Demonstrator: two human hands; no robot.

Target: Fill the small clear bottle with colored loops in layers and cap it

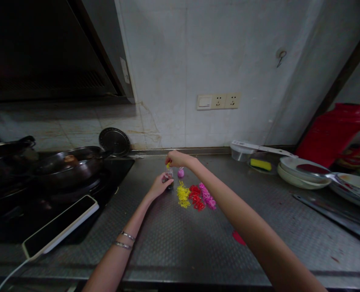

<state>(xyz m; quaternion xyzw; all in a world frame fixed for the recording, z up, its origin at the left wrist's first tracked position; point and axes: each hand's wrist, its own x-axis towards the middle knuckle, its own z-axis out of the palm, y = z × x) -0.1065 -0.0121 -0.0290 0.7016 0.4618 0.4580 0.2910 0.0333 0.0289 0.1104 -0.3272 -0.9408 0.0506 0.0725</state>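
Note:
My left hand [161, 184] is wrapped round a small clear bottle [169, 175] with dark contents at its bottom, standing on the metal counter. Over the bottle's mouth, my right hand [177, 158] pinches a yellow rubber band [168, 165]. Beside the bottle lie loose piles of small rubber bands: yellow ones [183, 195], red ones [197, 198] and pink ones [207, 196]. A small round pink-purple object [180, 173] sits just behind the yellow pile, under my right wrist; its kind is unclear. Partly covered by my right forearm is a flat red piece [238, 238].
Left, a phone [61, 225] with a cable lies at the stove's edge, near a pan [68, 166] and a round dark lid [114, 141]. At right are a plastic tub [240, 152], a yellow sponge [260, 164], stacked bowls [301, 178], a long dark utensil [326, 213] and a red jug [335, 132].

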